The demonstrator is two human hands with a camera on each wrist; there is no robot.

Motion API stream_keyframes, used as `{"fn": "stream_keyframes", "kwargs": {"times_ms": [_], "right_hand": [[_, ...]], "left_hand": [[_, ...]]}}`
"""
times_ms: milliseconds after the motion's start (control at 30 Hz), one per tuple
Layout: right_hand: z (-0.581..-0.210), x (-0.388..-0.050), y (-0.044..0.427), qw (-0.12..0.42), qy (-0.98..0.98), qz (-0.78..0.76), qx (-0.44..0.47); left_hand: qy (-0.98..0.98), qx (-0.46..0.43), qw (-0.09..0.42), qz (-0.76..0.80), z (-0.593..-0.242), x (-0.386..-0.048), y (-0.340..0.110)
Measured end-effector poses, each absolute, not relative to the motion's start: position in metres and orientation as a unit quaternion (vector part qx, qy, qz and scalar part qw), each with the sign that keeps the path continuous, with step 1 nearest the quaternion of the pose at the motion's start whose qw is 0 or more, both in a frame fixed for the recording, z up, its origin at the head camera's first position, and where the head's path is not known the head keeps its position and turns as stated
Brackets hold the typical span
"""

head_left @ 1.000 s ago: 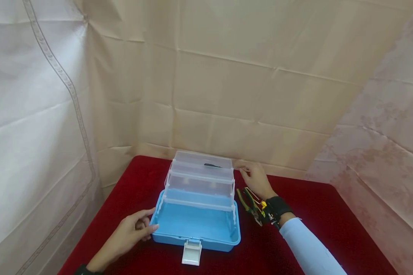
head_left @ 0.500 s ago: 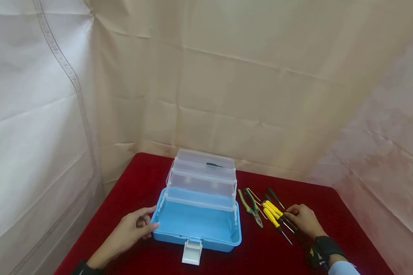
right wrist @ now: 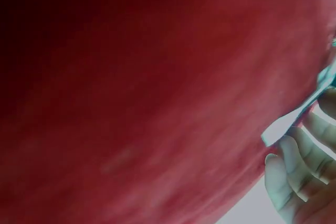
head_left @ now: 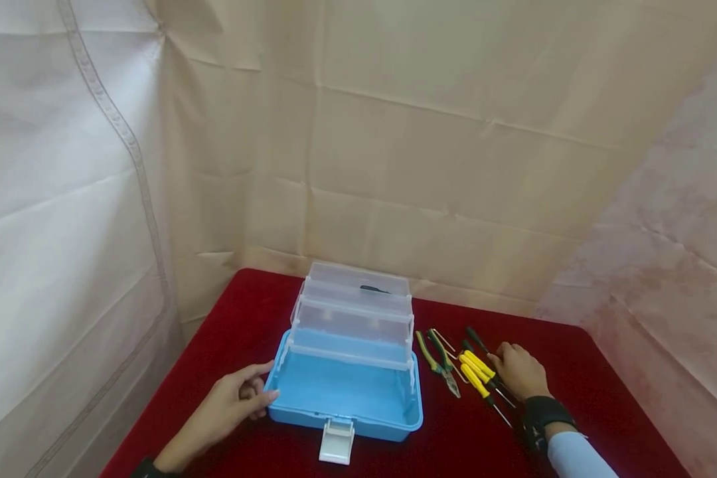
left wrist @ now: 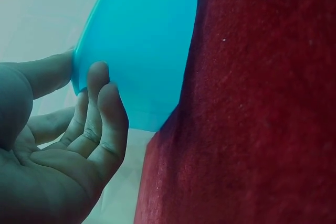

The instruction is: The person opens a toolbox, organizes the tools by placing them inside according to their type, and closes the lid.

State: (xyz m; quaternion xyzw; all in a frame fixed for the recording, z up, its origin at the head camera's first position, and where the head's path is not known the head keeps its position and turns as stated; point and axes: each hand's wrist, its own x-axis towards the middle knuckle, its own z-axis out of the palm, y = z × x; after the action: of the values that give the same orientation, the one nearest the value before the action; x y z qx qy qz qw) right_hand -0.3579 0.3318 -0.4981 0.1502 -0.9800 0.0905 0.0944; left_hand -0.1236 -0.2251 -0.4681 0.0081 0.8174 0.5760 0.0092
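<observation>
A blue toolbox point(head_left: 340, 388) stands open with its clear tiered trays point(head_left: 352, 318) raised; a dark slim tool point(head_left: 373, 289) lies in the top tray. My left hand point(head_left: 227, 405) grips the box's left edge; in the left wrist view its fingers point(left wrist: 98, 85) rest against the blue wall point(left wrist: 142, 45). To the right of the box, my right hand point(head_left: 521, 373) is low by the yellow-handled screwdrivers point(head_left: 477, 380) and a dark green screwdriver point(head_left: 475, 336). In the right wrist view, a slim pale-looking tool point(right wrist: 280, 128) lies between its thumb and fingers point(right wrist: 294, 166).
Green-and-yellow pliers point(head_left: 439, 363) and thin bent metal keys point(head_left: 454, 355) lie between the box and the screwdrivers. A white latch point(head_left: 336, 441) hangs at the box front. Red cloth point(head_left: 597, 392) covers the table, with hanging fabric point(head_left: 394, 166) behind and at both sides.
My right hand came from beside the top tray down to the screwdrivers on the right, then shifted slightly up and left. The left hand stays at the box edge.
</observation>
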Motion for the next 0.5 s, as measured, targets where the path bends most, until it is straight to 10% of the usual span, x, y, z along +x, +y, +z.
{"fn": "stream_keyframes", "kwargs": {"times_ms": [500], "right_hand": [[-0.479, -0.365, 0.338, -0.025, -0.978, 0.128, 0.163]], "left_hand": [[0.817, -0.001, 0.006, 0.576, -0.468, -0.121, -0.226]]}}
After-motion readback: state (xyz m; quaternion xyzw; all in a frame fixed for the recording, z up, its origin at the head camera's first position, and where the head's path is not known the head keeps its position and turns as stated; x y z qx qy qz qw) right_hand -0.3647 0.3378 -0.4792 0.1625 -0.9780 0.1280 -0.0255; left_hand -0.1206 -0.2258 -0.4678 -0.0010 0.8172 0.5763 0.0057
